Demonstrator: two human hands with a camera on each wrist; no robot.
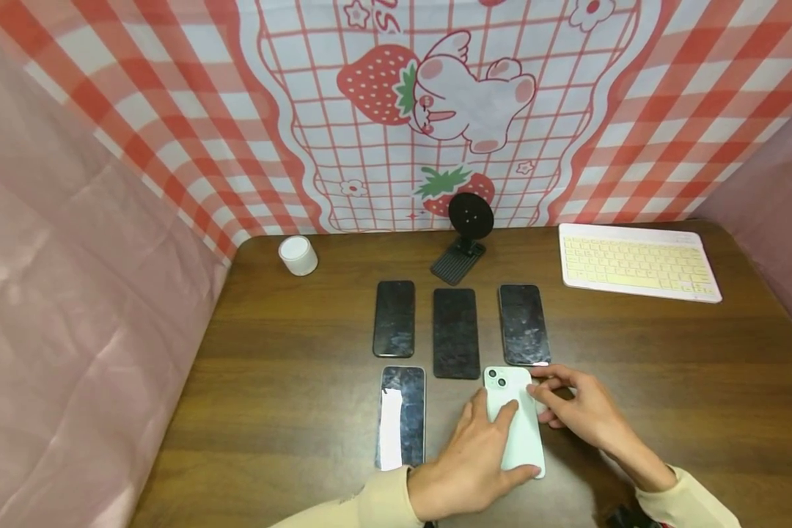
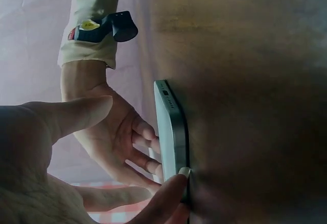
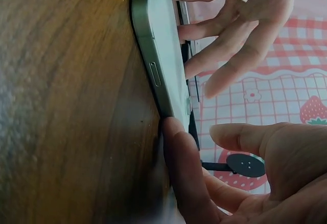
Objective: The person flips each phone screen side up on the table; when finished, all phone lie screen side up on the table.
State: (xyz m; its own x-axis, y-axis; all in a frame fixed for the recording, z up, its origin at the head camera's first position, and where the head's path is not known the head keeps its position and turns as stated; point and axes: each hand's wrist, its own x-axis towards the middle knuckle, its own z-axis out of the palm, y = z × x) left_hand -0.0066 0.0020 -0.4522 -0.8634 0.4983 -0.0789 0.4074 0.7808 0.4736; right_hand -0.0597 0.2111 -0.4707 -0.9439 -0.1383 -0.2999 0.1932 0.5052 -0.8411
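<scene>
A mint-green phone (image 1: 521,433) lies back up on the wooden table, its two camera lenses at the far end. My left hand (image 1: 468,458) reaches over its left side, fingertips at the long edge; in the left wrist view the thumb stands raised off the phone. At the right edge is my right hand (image 1: 584,411), a finger touching the phone's side near the camera end. Its thumb (image 3: 237,134) is lifted away in the right wrist view. Left of my left hand lies a phone with a glare-lit screen (image 1: 412,418).
Dark phones lie beyond my hands: a left one (image 1: 394,319), a middle one (image 1: 456,334) and a right one (image 1: 525,325). Behind them stands a black phone stand (image 1: 471,216). A white cylinder (image 1: 298,256) is at back left, a white keyboard (image 1: 640,262) at back right.
</scene>
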